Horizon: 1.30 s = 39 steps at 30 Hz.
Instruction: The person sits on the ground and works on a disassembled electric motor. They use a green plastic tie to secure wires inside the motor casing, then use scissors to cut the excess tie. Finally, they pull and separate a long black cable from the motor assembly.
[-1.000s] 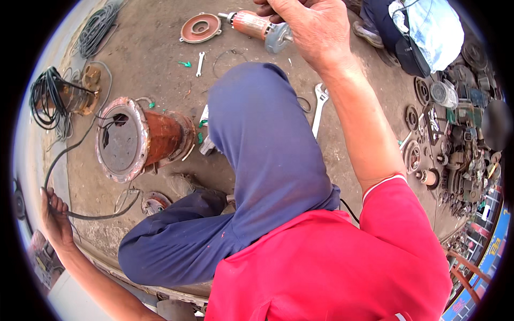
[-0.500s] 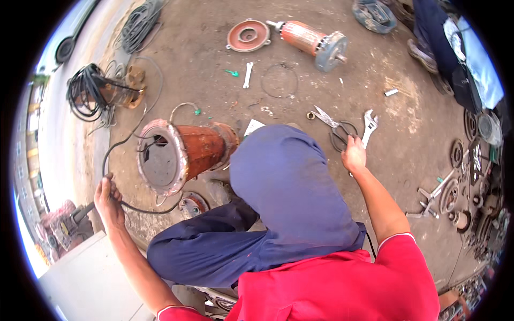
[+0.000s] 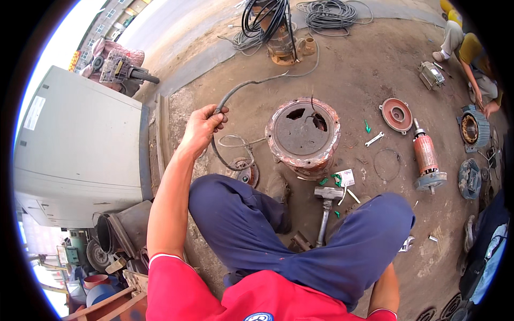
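Note:
My left hand (image 3: 208,124) is closed round a dark cable (image 3: 262,80), lifted off the ground to the left of the motor housing. That housing (image 3: 303,134) stands upright, round and rust-red, with a grey top that has two dark openings and short wires coming out. Only my right forearm (image 3: 385,291) shows at the lower right; the hand itself is hidden behind my right knee. An adjustable wrench (image 3: 407,244) peeks out beside that knee. Between my legs lies a hammer (image 3: 325,206) with a metal handle.
To the right lie a red rotor (image 3: 425,152), a round red cover (image 3: 397,115) and a small open-end wrench (image 3: 375,139). Coiled cables (image 3: 332,16) are at the back. A pale metal cabinet (image 3: 80,144) stands left. Another person (image 3: 474,64) works at a motor casing, far right.
My view has turned leftward. My left hand still grips the cable. My right hand, earlier at the scissors on the ground, is now out of sight behind my knee.

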### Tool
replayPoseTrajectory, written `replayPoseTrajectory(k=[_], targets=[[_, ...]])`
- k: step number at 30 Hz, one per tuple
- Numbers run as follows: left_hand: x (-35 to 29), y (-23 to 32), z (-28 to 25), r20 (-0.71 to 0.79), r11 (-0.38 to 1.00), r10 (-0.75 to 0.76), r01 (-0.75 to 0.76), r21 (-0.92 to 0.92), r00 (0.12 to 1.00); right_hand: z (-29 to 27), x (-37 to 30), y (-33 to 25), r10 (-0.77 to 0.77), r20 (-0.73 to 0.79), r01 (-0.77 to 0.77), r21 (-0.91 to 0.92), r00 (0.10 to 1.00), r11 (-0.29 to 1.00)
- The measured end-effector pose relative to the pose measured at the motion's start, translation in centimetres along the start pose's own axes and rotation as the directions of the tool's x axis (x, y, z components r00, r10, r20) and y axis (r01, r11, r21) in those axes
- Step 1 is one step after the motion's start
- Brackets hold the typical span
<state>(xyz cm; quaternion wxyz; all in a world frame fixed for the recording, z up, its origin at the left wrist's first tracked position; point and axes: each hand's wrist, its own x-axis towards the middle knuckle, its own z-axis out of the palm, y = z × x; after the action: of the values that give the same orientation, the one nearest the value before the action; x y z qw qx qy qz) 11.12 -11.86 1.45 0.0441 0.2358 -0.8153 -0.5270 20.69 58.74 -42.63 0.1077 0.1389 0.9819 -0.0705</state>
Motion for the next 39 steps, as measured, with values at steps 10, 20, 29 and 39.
replayPoseTrajectory(k=[10, 20, 29, 39], targets=[[-2.2, -6.3, -6.6, -0.213, 0.996, 0.009, 0.011, 0.094, 0.977, -30.8, 5.5, -11.1, 0.011, -0.259, 0.121, 0.490, 0.966, 0.863], [-4.1, -13.2, -9.2, -0.226, 1.000, 0.003, -0.005, -0.010, 0.974, -44.8, -8.2, -41.7, -0.683, -0.360, 0.619, 0.766, 0.635, 0.173], [-5.1, -12.6, -8.4, -0.197, 0.997, 0.062, -0.070, -0.031, 0.978, -30.8, -13.0, -58.8, -0.660, 0.706, 0.193, 0.632, 0.257, 0.751], [-6.1, -14.9, -7.9, -0.051, 0.946, 0.306, -0.310, -0.093, 0.951, -28.7, -13.9, -64.8, -0.749, 0.657, 0.130, 0.752, -0.080, 0.646]])
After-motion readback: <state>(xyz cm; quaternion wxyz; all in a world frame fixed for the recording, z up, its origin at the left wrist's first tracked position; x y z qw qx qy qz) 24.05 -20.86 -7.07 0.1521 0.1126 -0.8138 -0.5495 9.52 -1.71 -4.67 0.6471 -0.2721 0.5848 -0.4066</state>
